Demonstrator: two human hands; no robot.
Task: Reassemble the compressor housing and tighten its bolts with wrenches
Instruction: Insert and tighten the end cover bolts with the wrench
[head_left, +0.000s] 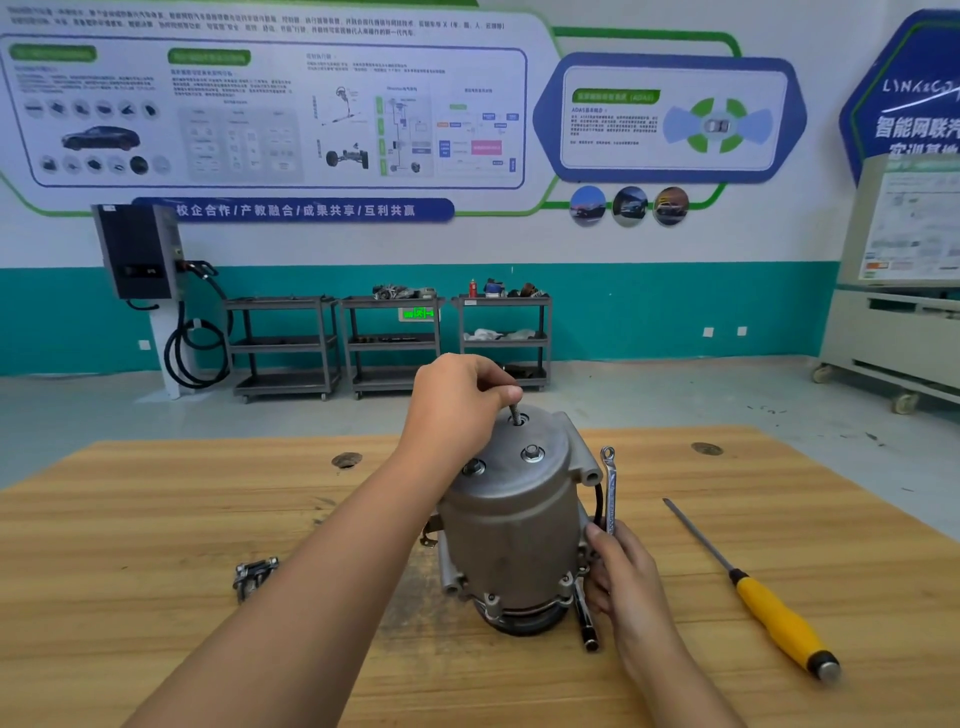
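Wooden desk (156, 519), compressor housing (511, 530) upright at centre. Left hand (457, 400) pinches a bolt (516, 414) standing in a top hole. Right hand (621, 571) grips a wrench (610, 491) against the housing's side; yellow-handled screwdriver (769, 608) lies nearby.

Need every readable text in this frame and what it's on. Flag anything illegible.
"校企合作/产教融合/成果共享/互利共赢": blue banner on the wall.
"LYNK&CO", cut off at the frame edge: blue panel, top right.
"智能网联汽", cut off: same panel, below the logo.
"ADAS": green heading on the hexagon board; the characters before it are blurred.
Large wall poster: small print blurred.
Wrench in the right hand: stamping unreadable.
Compressor: no text visible.
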